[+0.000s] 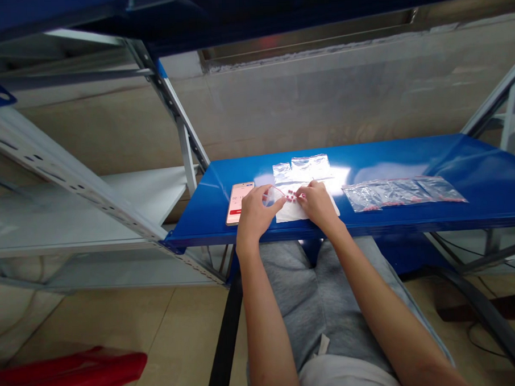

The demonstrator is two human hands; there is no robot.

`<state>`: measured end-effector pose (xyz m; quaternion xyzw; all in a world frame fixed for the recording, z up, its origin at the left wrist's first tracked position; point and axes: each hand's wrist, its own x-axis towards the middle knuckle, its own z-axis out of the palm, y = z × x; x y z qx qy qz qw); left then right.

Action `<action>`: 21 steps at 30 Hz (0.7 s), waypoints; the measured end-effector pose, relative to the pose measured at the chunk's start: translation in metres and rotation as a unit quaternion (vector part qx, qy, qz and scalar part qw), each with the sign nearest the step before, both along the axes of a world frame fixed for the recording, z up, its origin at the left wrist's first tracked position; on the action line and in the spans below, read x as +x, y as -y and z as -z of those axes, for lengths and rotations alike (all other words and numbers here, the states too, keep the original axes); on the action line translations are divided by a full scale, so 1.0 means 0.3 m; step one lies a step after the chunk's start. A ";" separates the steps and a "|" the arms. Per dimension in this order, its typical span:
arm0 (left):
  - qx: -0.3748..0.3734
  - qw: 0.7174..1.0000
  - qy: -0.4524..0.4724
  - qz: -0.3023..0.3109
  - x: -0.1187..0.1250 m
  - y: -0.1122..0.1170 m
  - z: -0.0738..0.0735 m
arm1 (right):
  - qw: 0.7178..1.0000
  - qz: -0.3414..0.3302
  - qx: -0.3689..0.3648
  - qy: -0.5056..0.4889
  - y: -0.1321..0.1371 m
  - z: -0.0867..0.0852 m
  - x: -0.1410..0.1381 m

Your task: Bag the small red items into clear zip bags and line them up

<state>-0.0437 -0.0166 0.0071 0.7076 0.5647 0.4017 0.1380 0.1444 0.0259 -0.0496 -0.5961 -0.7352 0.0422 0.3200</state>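
Where a lit phone [235,202] lies on the blue shelf [413,156], the left hand [257,211] holds a clear bag [273,194] between curved fingers and thumb; pink pieces [290,196] sit on white paper [291,214]; I can't tell whether the right hand [317,203] grips any; filled bags [405,191] lie beyond.

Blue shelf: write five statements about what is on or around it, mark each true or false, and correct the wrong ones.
1. A phone with a lit screen lies beside the left hand. True.
2. The small red pieces between the hands lie directly on the blue shelf. False: they lie on a white sheet.
3. A row of clear bags lies to the right of the right hand. True.
4. The row of clear bags stands upright. False: it lies flat.
5. A red plastic object shows at the lower left, below shelf level. True.
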 end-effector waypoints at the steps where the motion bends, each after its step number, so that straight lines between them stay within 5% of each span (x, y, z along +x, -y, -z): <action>1: -0.002 1.000 0.000 0.000 0.000 -0.001 0.001 | 1.000 0.003 0.001 0.003 -0.003 0.005 -0.003; 7: -0.009 1.000 0.000 0.006 -0.001 -0.005 0.007 | 0.999 0.014 0.027 -0.011 -0.001 -0.018 0.002; 15: -0.024 0.999 -0.006 0.043 0.027 0.008 -0.013 | 0.970 -0.087 0.011 -0.227 0.067 -0.158 -0.002; 21: -0.011 0.998 0.001 0.061 0.037 0.007 -0.017 | 0.957 -0.118 -0.020 -0.265 0.069 -0.158 -0.017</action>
